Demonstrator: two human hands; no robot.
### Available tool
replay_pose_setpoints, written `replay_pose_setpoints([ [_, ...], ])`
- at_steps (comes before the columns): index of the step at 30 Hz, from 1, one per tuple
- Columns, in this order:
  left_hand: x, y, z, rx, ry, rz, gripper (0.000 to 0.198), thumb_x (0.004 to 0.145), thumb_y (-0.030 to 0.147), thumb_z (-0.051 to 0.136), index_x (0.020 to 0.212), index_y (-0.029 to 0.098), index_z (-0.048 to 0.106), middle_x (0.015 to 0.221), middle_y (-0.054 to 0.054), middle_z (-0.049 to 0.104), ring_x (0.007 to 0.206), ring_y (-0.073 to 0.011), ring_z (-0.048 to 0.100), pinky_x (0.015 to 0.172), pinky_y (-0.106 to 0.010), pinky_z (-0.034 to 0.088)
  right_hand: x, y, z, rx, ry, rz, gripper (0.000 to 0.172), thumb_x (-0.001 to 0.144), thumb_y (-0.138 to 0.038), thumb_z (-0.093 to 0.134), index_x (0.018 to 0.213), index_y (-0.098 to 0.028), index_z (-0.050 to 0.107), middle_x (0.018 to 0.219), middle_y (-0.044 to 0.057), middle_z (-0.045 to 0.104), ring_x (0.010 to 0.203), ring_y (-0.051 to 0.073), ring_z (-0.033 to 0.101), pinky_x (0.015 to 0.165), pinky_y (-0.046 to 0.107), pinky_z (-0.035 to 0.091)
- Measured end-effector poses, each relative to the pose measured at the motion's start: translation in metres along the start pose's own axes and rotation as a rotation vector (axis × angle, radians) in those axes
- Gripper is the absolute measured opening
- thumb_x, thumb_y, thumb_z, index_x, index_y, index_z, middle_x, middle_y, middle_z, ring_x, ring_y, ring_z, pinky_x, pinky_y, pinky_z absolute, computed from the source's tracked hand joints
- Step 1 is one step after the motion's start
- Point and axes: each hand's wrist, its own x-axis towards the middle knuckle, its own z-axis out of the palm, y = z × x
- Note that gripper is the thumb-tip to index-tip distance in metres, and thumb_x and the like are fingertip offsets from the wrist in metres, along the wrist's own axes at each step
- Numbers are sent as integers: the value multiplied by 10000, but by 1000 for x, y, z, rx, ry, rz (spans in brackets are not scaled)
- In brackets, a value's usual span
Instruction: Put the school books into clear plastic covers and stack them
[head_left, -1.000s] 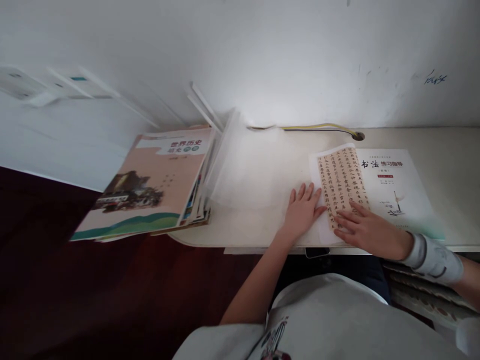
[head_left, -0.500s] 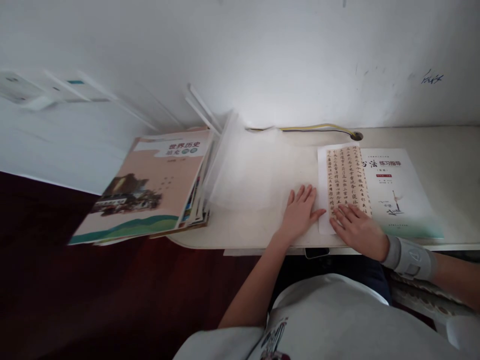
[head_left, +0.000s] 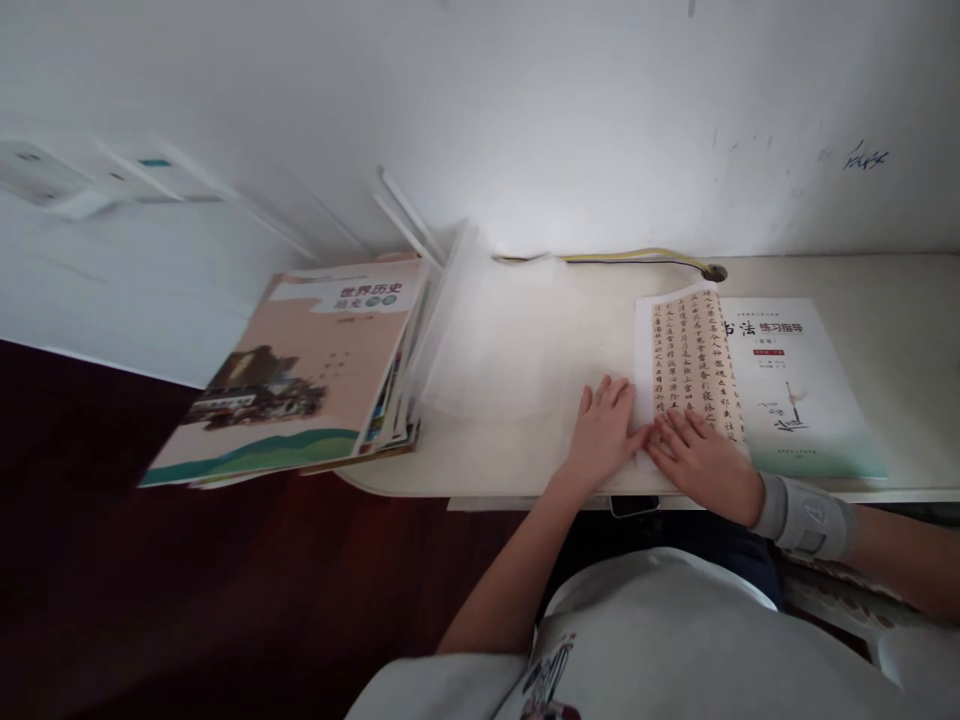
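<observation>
My left hand [head_left: 604,430] lies flat on a thin translucent white sheet [head_left: 517,350] spread over the desk [head_left: 900,330], fingers stretched out. My right hand [head_left: 701,455], a grey band on its wrist, rests open with fingertips on the lower end of a tan sheet of calligraphy columns [head_left: 690,355]. That sheet lies upright, partly over a white-and-green calligraphy booklet [head_left: 802,390]. The two hands nearly touch at the sheet's lower left corner.
A stack of textbooks [head_left: 300,370] with a pink history book on top overhangs the desk's left edge. A yellow cable [head_left: 637,255] runs along the wall into a desk hole. A dark phone edge [head_left: 634,505] pokes out at the desk front. Dark floor lies at the left.
The calligraphy sheet has turned from tilted to upright and shifted slightly right. My right hand slid left along its lower end, close to my left hand, which stayed put.
</observation>
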Motion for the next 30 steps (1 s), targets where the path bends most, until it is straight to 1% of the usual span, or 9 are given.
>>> replay_pose_setpoints([
  [3,-6,9,-5,28,-5,-1,450,846,255,506,1270,119,435,1364,-151,455,1313,-280,357,1082,-446,269,0,-2,-3,-43,-3,22,321,880,-180,492,1167,-103,615,1195,206,615,1097,312,584,934,488,420],
  [7,-14,17,-12,104,-20,-80,323,843,184,456,1161,142,496,1115,-134,600,1075,-247,550,922,-382,416,2,-7,-4,-82,-13,72,302,876,-188,496,1128,-102,638,1181,216,620,1074,310,596,927,497,418],
  [11,-17,19,-20,63,-65,-102,401,847,141,409,1248,137,418,948,-96,662,921,-215,608,842,-349,448,4,-11,-2,-112,1,118,307,867,-196,500,1118,-98,647,1176,208,626,1067,315,597,921,500,426],
  [14,-17,21,-26,3,-75,-71,431,846,132,403,1277,131,386,907,-77,668,884,-196,616,821,-322,457,5,-14,1,-122,9,145,307,866,-187,493,1115,-101,651,1168,205,631,1057,314,603,909,497,438],
  [18,-15,26,-27,26,-82,-56,446,852,145,406,1297,131,376,923,-79,673,891,-198,622,835,-323,453,8,-17,1,-117,35,168,302,871,-161,473,1099,-84,657,1147,210,640,1045,317,609,900,495,448],
  [24,-12,25,-22,30,-134,-65,477,861,169,394,1333,117,352,962,-104,679,894,-211,631,824,-340,459,6,-18,-9,33,66,98,304,875,-144,474,1111,-61,647,1159,209,633,1080,301,593,934,473,446],
  [26,-12,22,-21,11,-137,-65,483,863,172,392,1341,120,348,961,-97,680,896,-206,629,822,-333,457,4,-7,-17,181,77,15,302,884,-194,488,1126,-102,644,1159,175,643,1099,270,585,965,461,434],
  [28,-12,20,-20,6,-137,-65,493,862,170,399,1350,123,343,960,-92,680,902,-208,628,822,-331,452,4,17,-24,345,106,-19,324,900,-280,488,1169,-162,623,1192,127,636,1138,235,562,1002,451,412],
  [30,-13,20,-19,28,-126,-62,504,859,160,408,1356,128,337,975,-91,678,913,-208,625,835,-335,441,8,55,-24,452,161,95,365,920,-355,449,1207,-185,597,1246,110,604,1194,224,517,1025,457,392],
])
